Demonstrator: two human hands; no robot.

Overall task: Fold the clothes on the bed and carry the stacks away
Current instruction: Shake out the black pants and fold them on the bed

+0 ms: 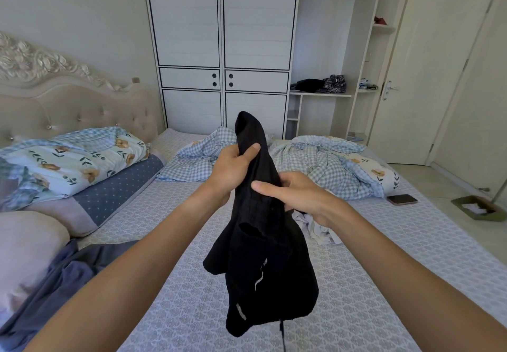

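I hold the black garment up over the bed, left hand and right hand both with fingers curled round it, probably shorts, and next I must find its edges to spread it flat.

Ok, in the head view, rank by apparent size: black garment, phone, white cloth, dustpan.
1. black garment, by far the largest, though closest to the camera
2. white cloth, partly hidden by the right hand
3. dustpan
4. phone
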